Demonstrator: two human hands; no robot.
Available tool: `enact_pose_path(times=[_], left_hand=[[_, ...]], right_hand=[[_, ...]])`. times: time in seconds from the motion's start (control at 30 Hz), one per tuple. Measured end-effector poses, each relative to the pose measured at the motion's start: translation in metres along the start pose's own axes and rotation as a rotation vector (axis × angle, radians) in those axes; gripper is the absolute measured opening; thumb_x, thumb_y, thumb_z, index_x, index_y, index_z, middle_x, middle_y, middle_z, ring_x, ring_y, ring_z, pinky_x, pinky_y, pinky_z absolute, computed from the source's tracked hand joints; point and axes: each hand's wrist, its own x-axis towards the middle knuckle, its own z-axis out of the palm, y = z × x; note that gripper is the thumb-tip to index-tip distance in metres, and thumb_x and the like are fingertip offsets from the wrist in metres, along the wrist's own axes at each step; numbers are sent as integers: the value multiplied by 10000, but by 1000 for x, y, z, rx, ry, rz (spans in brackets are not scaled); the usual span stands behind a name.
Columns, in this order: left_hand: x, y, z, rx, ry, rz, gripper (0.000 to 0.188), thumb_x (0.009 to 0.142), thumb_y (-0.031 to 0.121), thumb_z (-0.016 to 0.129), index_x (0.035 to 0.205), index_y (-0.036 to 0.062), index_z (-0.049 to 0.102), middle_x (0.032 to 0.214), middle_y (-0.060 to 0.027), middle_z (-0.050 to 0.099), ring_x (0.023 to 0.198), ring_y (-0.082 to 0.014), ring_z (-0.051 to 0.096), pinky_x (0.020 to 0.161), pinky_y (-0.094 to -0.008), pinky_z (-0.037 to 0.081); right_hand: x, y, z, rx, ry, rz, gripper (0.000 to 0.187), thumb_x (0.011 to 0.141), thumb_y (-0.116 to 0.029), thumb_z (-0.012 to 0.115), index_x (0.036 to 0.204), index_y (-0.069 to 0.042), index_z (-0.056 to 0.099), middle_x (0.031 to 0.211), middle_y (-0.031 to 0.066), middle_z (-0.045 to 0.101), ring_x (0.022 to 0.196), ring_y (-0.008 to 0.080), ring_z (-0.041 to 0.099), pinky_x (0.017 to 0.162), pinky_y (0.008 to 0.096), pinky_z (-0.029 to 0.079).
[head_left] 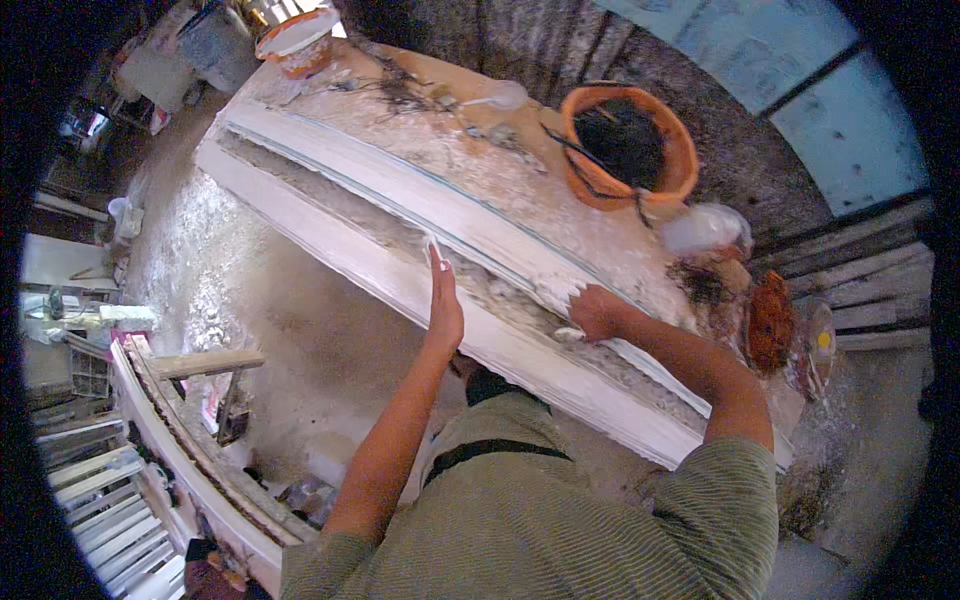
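A long white moulding [350, 170] lies slantwise on the worktable, with thin blue-green lines along its length. Beside it, on my side, runs a second white strip [330, 233], and a rough greyish gap separates the two. My left hand [446, 308] is held edge-on over the near strip, fingers stretched out, white material on the fingertips. At the far strip's inner edge, my right hand [598, 313] is closed with the knuckles up. White matter shows by its thumb; whatever the fingers may hold is hidden.
An orange bucket [683, 165] with a dark inside stands at the table's far side. An orange bowl [298, 62] of white material sits at the far left corner. A clear plastic bag [705, 230] and a reddish-brown fibrous bundle [770, 322] lie right. A curved bench [200, 450] stands lower left.
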Motion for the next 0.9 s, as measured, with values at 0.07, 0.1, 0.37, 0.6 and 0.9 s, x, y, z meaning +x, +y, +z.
enact_pose_path(times=[0.07, 0.1, 0.37, 0.6, 0.9], left_hand=[[-42, -15, 36, -8, -29, 9, 636, 975, 435, 222, 1447, 50, 37, 1510, -148, 35, 1391, -275, 63, 1120, -386, 70], [-63, -23, 53, -12, -39, 4, 638, 974, 439, 222, 1448, 53, 40, 1509, -146, 40, 1390, -275, 66, 1120, -388, 72], [-228, -49, 223, -54, -133, -51, 651, 964, 477, 219, 1451, 72, 65, 1507, -127, 77, 1385, -270, 92, 1117, -398, 82], [-334, -81, 340, -46, -144, -106, 664, 956, 509, 217, 1454, 89, 86, 1506, -111, 110, 1381, -265, 114, 1114, -407, 92], [-450, -118, 505, -66, 93, -204, 683, 946, 551, 214, 1458, 111, 114, 1504, -90, 153, 1375, -259, 142, 1111, -419, 104]], right_hand=[[-60, 2, 32, -1, -65, 50, 424, 719, -453, 617, 782, -34, 618, 837, 161, 590, 793, 318, 586, 701, 433, 451], [-93, -5, 50, -9, -119, 62, 472, 738, -486, 612, 797, -18, 615, 851, 177, 586, 801, 328, 582, 708, 438, 446], [-335, -25, 152, -6, -176, 176, 377, 656, -416, 662, 770, -58, 626, 847, 153, 610, 800, 333, 590, 733, 441, 458], [-552, -47, 245, 40, -302, 230, 576, 841, -586, 437, 844, -44, 631, 864, 172, 621, 809, 365, 590, 741, 459, 467], [-882, -74, 382, 152, -340, 482, 281, 714, -331, 602, 810, -69, 635, 855, 118, 624, 821, 297, 613, 714, 427, 476]])
